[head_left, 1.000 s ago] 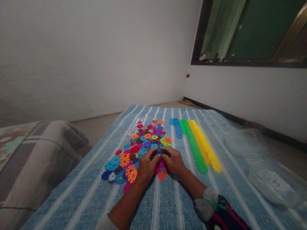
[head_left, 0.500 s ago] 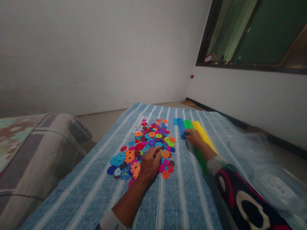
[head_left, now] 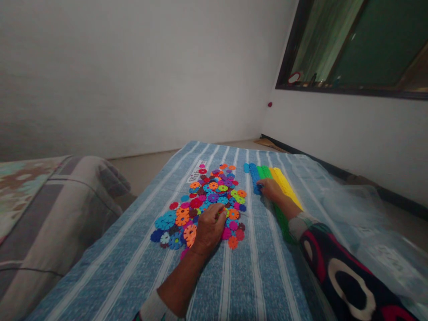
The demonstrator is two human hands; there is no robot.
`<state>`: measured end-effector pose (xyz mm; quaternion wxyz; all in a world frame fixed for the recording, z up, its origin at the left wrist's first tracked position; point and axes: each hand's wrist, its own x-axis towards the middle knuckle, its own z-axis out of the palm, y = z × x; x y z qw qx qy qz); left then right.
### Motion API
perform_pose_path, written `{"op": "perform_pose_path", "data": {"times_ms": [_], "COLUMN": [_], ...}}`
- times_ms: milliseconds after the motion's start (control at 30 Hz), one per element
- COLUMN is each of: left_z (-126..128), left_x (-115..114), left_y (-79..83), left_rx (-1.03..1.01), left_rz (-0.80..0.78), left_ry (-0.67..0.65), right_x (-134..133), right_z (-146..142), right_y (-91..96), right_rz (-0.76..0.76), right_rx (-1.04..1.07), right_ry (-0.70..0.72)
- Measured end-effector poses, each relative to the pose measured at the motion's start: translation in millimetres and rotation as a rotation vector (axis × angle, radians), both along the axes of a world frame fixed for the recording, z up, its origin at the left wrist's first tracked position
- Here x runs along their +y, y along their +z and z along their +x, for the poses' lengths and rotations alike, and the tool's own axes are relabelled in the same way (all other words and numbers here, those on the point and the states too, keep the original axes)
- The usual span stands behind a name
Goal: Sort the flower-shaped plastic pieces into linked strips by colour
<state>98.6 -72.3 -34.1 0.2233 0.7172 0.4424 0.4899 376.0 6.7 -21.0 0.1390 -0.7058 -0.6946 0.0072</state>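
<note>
1. Nearest, the left hand (head_left: 210, 225) rests over the near part of the disc pile, fingers curled, thumb close to forefinger; I cannot tell whether it pinches a disc.
2. Clear plastic packaging (head_left: 384, 258) lies along the cloth-covered worktop's right edge.
3. The disc pile (head_left: 214, 196), many-coloured and flower-shaped, spreads across the worktop's middle.
4. The right hand (head_left: 271, 189) has left its partner, which it met over the pile a second ago; attention seems to shift to the blue row (head_left: 253, 173). Bent fingertips touch its near end; their grip is unclear.
5. Beyond, green (head_left: 265, 172) and yellow rows (head_left: 286, 185) stretch toward the far edge.
</note>
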Motion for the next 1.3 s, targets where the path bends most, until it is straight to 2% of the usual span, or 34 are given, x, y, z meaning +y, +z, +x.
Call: {"op": "perform_pose_path", "data": {"times_ms": [633,1300], "left_z": [-0.6,-1.5], "left_x": [-1.5,-2.0], "left_y": [2.9,3.7], "left_rx": [0.034,0.098], "left_rz": [-0.011,0.020], "left_ry": [-0.047,-0.081], "right_x": [-10.5,-9.1], "right_z": [-14.4,-11.5], "right_y": [-8.1,-7.9], "right_rz": [0.005,-0.008], "right_rx": [-0.005,-0.013], "right_ry": [-0.114,-0.109]}}
